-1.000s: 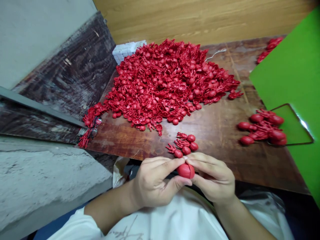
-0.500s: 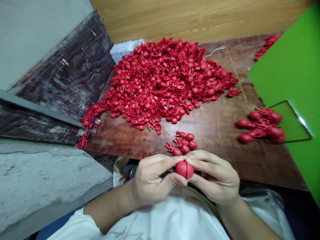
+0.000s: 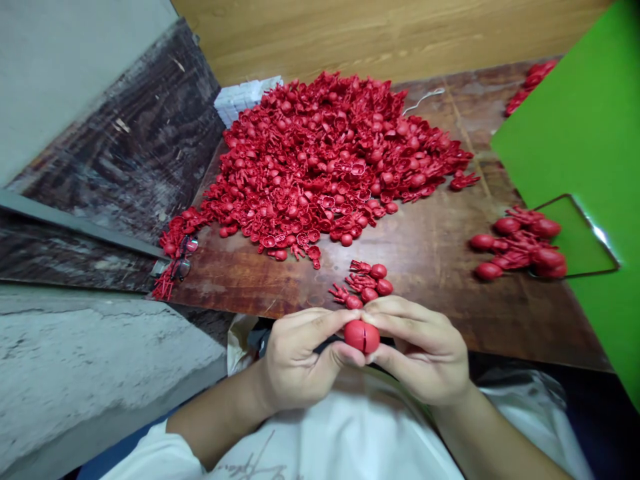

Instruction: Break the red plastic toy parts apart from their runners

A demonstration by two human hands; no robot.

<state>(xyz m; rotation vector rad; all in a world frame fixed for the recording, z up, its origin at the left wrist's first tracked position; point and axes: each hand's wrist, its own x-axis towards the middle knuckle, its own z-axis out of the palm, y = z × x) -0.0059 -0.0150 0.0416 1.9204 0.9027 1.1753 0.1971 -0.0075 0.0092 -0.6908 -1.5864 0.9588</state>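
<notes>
Between my two hands is a round red plastic figure head point(image 3: 362, 337) made of two halves, with a narrow dark gap along the seam. My left hand point(image 3: 303, 357) is closed on its left half, thumb below and fingers above. From the right, my right hand point(image 3: 425, 350) pinches the other half in the same way. Just beyond my fingertips lie several small red figures point(image 3: 369, 283) with round heads and thin limbs. Farther back rises a big heap of loose red plastic parts point(image 3: 320, 167), some of them hollow half shells.
Another group of red figures point(image 3: 525, 243) lies at the right, beside a bent metal handle point(image 3: 595, 230) on a green panel point(image 3: 575, 133). White boxes point(image 3: 245, 99) stand behind the heap. Glasses point(image 3: 183, 257) rest at the table's left edge. A white string point(image 3: 424, 100) lies at the back.
The gap between the two halves has narrowed, most at the lower end. Both hands and the head have shifted slightly left in view.
</notes>
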